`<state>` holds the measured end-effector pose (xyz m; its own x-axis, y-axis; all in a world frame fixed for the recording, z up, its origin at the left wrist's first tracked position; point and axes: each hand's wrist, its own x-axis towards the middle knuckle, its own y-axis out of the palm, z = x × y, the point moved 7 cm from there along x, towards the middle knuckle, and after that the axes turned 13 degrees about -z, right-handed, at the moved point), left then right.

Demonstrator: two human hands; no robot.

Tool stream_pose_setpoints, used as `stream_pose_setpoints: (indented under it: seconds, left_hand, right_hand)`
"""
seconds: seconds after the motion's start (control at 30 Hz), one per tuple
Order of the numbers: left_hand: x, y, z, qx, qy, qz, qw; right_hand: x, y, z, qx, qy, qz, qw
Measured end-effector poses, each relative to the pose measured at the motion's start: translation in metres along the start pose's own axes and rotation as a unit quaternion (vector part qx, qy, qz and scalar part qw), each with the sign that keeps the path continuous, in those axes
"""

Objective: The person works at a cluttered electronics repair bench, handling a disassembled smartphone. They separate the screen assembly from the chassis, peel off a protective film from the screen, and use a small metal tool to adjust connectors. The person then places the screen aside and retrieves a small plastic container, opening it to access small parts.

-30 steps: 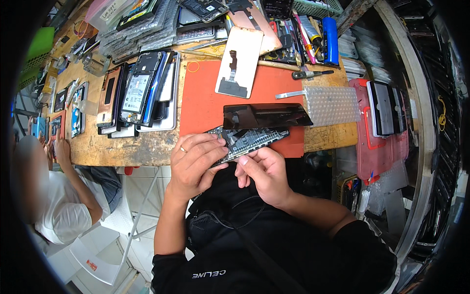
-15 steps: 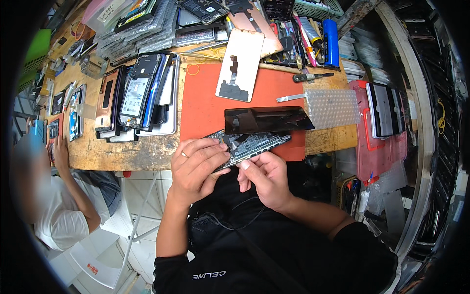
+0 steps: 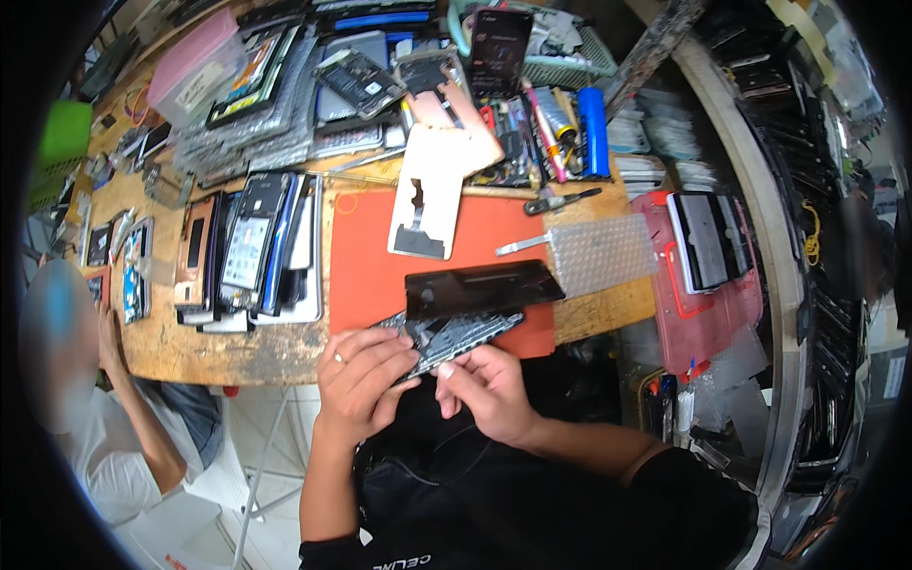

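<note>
My left hand [image 3: 366, 375] is closed on the left end of an opened phone body [image 3: 470, 337], its fingers lying over the top of it. The body is dark, with grey inner parts showing, and slants over the front edge of the table. At its near edge my right hand [image 3: 483, 391] pinches with thumb and curled fingers; anything small between them is hidden. A glossy black screen panel [image 3: 484, 288] lies just beyond the body, overlapping its far edge. Under both is an orange-red mat [image 3: 361, 256]. A white phone panel [image 3: 426, 195] with a dark flex cable rests farther back.
Stacked phones [image 3: 252, 252] stand left of the mat. Bubble wrap [image 3: 603, 252] and a dark-handled tool [image 3: 560, 200] lie to the right. Behind are tools, a blue cylinder [image 3: 593, 133] and an upright lit phone [image 3: 501, 49]. Another person's arm [image 3: 142, 418] reaches the table at left.
My view has tilted up and shifted slightly right, so the table sits lower and farther left in the picture. Both hands keep nearly the same hold on the phone body.
</note>
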<state>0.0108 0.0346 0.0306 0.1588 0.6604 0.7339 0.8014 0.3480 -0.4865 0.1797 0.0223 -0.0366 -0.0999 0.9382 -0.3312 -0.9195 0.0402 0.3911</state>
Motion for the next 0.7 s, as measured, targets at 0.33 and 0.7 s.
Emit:
stream_pose_setpoints:
  seconds: [0.33, 0.7]
  left_hand:
    - [-0.0016, 0.0006, 0.0009, 0.0, 0.004, -0.003, 1.0]
    - [-0.0035, 0.0013, 0.0008, -0.014, 0.003, -0.007, 1.0]
  right_hand:
    - [0.0009, -0.0022, -0.0049, -0.014, 0.002, 0.008, 1.0]
    - [0.001, -0.0033, -0.0049, -0.017, -0.014, 0.014, 1.0]
